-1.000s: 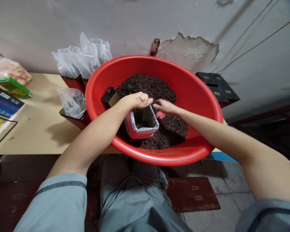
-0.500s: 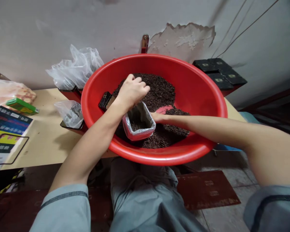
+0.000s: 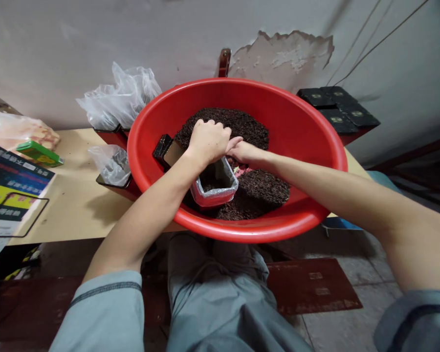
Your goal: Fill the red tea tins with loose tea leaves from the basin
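A big red basin (image 3: 315, 132) holds a heap of dark loose tea leaves (image 3: 242, 124). In it stands a small red box lined with a clear bag (image 3: 216, 188), partly filled with leaves. My left hand (image 3: 208, 139) hovers over the box's far edge, fingers curled into a fist, probably around leaves I cannot see. My right hand (image 3: 246, 152) touches the box's far right corner, fingers bent at the bag's rim. A dark lid or tin (image 3: 165, 149) leans inside the basin to the left.
A wooden table (image 3: 69, 205) carries red boxes with clear bags (image 3: 112, 164) and more bags (image 3: 121, 100) at the wall. A green pack (image 3: 38, 154) and printed cartons (image 3: 11, 188) lie far left. Black lids (image 3: 337, 110) are stacked at right. My knees are below the basin.
My left hand drew back from the leaf heap to above the box, closed. My right hand rose from the box's right side to its far corner, meeting the left hand.
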The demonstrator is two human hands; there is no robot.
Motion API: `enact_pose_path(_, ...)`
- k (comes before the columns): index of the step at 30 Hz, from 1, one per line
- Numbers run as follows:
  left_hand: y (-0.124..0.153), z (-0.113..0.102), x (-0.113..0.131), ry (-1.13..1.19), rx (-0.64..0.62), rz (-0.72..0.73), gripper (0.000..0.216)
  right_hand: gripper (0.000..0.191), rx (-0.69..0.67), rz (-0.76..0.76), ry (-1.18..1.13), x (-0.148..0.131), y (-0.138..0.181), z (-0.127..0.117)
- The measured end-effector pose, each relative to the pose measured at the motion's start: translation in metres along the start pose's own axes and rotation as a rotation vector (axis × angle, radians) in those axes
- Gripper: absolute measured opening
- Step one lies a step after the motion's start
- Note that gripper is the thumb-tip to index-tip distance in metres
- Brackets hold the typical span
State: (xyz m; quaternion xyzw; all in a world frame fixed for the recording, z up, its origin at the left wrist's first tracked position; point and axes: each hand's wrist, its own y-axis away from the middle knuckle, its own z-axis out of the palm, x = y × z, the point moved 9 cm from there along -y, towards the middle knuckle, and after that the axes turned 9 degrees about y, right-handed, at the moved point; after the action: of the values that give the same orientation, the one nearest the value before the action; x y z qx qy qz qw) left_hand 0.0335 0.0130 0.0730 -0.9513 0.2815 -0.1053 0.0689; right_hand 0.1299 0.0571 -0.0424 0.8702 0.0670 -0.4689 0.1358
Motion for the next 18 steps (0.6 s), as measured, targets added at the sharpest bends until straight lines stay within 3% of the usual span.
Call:
enact_pose_path(3, -0.002, 0.004, -0.018, 0.039, -0.062, -0.147, 0.075, 0.030, 0.020, 0.095, -0.143, -0.027, 0.013, -0.014)
enact_pose_path(10, 0.002, -0.003, -0.047, 0.169, -0.083, -0.303, 0.089, 0.040, 0.127, 0.044, -0.297, -0.072, 0.036, -0.035)
enact_pose_path(14, 0.002, -0.001, -0.075, 0.181, -0.072, -0.389, 0.077, 0.043, 0.083, -0.062, -0.420, -0.094, 0.044, -0.029)
enact_pose_path(18, 0.000, 0.018, -0.086, 0.189, -0.248, -0.328, 0.052, 0.044, 0.039, -0.283, -0.401, -0.123, 0.058, -0.003)
